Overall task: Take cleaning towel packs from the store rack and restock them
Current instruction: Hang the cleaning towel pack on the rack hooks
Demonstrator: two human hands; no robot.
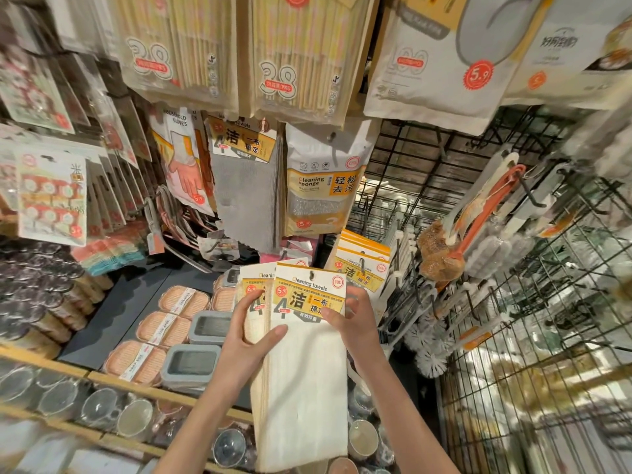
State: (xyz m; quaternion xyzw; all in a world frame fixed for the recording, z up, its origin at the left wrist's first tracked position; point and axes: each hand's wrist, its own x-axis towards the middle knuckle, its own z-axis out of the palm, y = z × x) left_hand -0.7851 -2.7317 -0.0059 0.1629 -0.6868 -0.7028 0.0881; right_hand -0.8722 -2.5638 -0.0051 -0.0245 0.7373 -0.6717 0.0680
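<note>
I hold a stack of cream cleaning towel packs (301,378) with yellow-and-white header cards in front of me. My left hand (248,331) grips the stack's left edge, thumb on the front pack. My right hand (355,318) pinches the front pack's header card at its right edge. More of the same packs (364,268) hang on a hook just behind and to the right. A grey towel pack (244,186) hangs higher up on the rack.
A cleaning sponge pack (323,186) and a household gloves pack (181,159) hang beside the grey towels. Brushes (478,227) hang on the wire grid (513,336) at right. Soap boxes (164,333) lie on the dark shelf below left, cups (133,419) under it.
</note>
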